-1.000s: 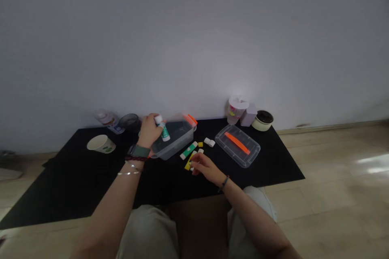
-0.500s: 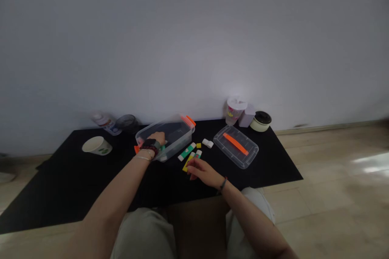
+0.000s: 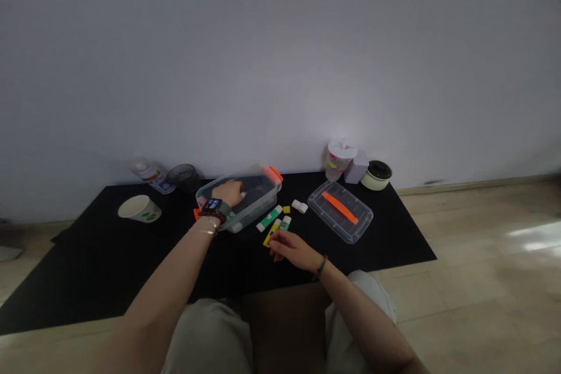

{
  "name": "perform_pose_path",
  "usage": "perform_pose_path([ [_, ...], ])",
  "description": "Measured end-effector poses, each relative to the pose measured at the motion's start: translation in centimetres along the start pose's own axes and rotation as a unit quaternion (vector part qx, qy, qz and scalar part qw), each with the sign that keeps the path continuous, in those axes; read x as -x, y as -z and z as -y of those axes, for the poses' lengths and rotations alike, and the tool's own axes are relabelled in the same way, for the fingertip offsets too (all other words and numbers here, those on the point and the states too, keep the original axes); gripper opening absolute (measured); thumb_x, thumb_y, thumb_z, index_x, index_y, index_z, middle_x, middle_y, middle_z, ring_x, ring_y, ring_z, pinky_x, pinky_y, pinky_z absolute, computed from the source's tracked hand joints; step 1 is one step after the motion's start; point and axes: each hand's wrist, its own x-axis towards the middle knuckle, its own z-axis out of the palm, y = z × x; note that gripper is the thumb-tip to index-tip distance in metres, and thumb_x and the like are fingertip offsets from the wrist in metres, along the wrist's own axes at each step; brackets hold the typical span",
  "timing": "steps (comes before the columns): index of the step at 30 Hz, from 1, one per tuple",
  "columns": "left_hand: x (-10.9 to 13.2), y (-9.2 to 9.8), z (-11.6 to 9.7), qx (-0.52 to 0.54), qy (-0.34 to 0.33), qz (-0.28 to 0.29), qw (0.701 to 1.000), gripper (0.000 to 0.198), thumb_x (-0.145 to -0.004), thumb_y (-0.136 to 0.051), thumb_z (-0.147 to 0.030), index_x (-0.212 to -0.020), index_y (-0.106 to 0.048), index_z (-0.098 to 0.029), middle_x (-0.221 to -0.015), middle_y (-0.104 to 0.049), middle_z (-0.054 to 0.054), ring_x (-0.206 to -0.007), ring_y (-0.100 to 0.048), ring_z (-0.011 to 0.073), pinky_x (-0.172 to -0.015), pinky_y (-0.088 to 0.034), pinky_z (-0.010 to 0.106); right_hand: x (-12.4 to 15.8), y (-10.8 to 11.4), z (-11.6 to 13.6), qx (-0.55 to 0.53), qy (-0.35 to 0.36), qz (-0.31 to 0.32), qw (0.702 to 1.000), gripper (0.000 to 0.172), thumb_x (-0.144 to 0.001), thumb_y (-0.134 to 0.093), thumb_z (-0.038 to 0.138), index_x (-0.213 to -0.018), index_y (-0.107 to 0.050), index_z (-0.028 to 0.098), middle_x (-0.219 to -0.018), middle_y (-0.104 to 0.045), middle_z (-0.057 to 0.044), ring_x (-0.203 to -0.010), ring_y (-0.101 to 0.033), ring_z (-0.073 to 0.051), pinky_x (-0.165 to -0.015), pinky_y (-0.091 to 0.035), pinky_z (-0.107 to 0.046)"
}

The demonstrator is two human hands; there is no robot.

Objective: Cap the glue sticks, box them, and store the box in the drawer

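While reaching into a clear tub point(image 3: 265, 187), left hand point(image 3: 228, 191) palm-down, grip hidden; right hand point(image 3: 291, 248) loosely curled, seemingly empty, beside a yellow stick point(image 3: 270, 236).

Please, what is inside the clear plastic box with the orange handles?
The left hand is reaching inside the clear plastic box, and the black mat shows through its base. Anything under the hand is covered, so I cannot see it.

No words, brand names or numbers can be read anywhere. The [green glue stick] point(image 3: 269, 218) and the yellow glue stick point(image 3: 272, 234) carry printed labels too small to make out. The label on the far-left plastic bottle point(image 3: 151, 173) is blurred, the paper cup point(image 3: 140, 208) shows only green print, and the lit smartwatch point(image 3: 213, 204) screen is illegible.
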Motion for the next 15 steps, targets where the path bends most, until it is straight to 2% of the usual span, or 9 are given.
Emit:
perform_pose_path([
  [2, 1.3, 0.1, -1.0, -0.038, -0.025, -0.060, 0.997, 0.024, -0.090, -0.056, -0.032, -0.106, -0.067, -0.018, -0.112, -0.068, 0.014, -0.113, -0.062, 0.0297, -0.093, -0.047, 0.038, -0.1, 0.0, -0.4, 0.011, 0.002, 0.000, 1.000, 0.040, -0.089, -0.061, 0.057, -0.098, -0.057, 0.018, -0.080, -0.061, 0.002, -0.065, -0.059, -0.008, -0.065, -0.048, -0.024],
  [4, 3.4, -0.9, -2.2, -0.059, -0.098, -0.140, 0.984, 0.029, -0.096, -0.045, -0.030, -0.116, -0.063, -0.019, -0.118, -0.066, 0.012, -0.115, -0.059, 0.0266, -0.098, -0.046, 0.037, -0.1, -0.1, -0.5, 0.030, 0.001, 0.000, 1.000, 0.035, -0.091, -0.060, 0.053, -0.099, -0.057, 0.018, -0.081, -0.062, 0.001, -0.066, -0.059, -0.009, -0.067, -0.049, -0.025],
  [5, 4.7, -1.8, -2.7, -0.057, -0.143, -0.148, 0.977, 0.029, -0.097, -0.043, -0.029, -0.116, -0.063, -0.019, -0.118, -0.066, 0.011, -0.114, -0.059, 0.0254, -0.099, -0.045, 0.037, -0.1, -0.1, -0.5, 0.044, -0.001, 0.000, 0.999, 0.032, -0.092, -0.059, 0.049, -0.099, -0.057, 0.018, -0.082, -0.062, 0.001, -0.067, -0.060, -0.010, -0.067, -0.049, -0.025],
  [7, 7.2, -4.2, -3.5, -0.068, -0.202, -0.108, 0.971, 0.027, -0.096, -0.045, -0.026, -0.113, -0.064, -0.019, -0.115, -0.066, 0.010, -0.110, -0.060, 0.0250, -0.098, -0.046, 0.036, 0.0, 0.1, 0.0, 0.101, -0.004, -0.007, 0.995, 0.024, -0.094, -0.058, 0.042, -0.099, -0.057, 0.018, -0.085, -0.063, 0.000, -0.069, -0.061, -0.011, -0.068, -0.049, -0.026],
  [9, 9.3, -6.6, -3.7, -0.079, -0.199, -0.058, 0.975, 0.026, -0.097, -0.044, -0.025, -0.114, -0.064, -0.019, -0.114, -0.066, 0.009, -0.108, -0.061, 0.0241, -0.095, -0.047, 0.036, 0.2, 0.6, 0.8, 0.214, -0.004, -0.030, 0.976, 0.018, -0.094, -0.058, 0.036, -0.096, -0.058, 0.018, -0.086, -0.065, -0.002, -0.073, -0.061, -0.013, -0.070, -0.047, -0.026],
  [10, 10.0, -7.6, -3.7, -0.092, -0.188, -0.034, 0.977, 0.027, -0.097, -0.044, -0.024, -0.116, -0.063, -0.019, -0.115, -0.065, 0.010, -0.107, -0.061, 0.0243, -0.093, -0.048, 0.036, 0.3, 0.9, 1.2, 0.285, -0.007, -0.051, 0.957, 0.015, -0.094, -0.058, 0.034, -0.094, -0.059, 0.019, -0.086, -0.065, -0.002, -0.076, -0.062, -0.014, -0.071, -0.046, -0.027],
  [12, 10.9, -9.0, -3.4, -0.122, -0.159, 0.011, 0.980, 0.029, -0.096, -0.045, -0.023, -0.120, -0.061, -0.019, -0.117, -0.064, 0.010, -0.107, -0.061, 0.0249, -0.089, -0.049, 0.036, 0.4, 1.8, 2.0, 0.424, -0.029, -0.106, 0.899, 0.013, -0.093, -0.057, 0.031, -0.094, -0.060, 0.019, -0.089, -0.067, -0.004, -0.082, -0.063, -0.017, -0.072, -0.044, -0.027],
  [15, 11.1, -9.6, -2.9, -0.155, -0.124, 0.054, 0.979, 0.028, -0.094, -0.047, -0.020, -0.119, -0.060, -0.019, -0.117, -0.063, 0.011, -0.107, -0.061, 0.0252, -0.085, -0.049, 0.035, -0.2, 3.8, 2.7, 0.544, -0.083, -0.180, 0.815, 0.014, -0.095, -0.053, 0.030, -0.099, -0.061, 0.019, -0.098, -0.068, -0.007, -0.092, -0.063, -0.020, -0.075, -0.043, -0.028],
])
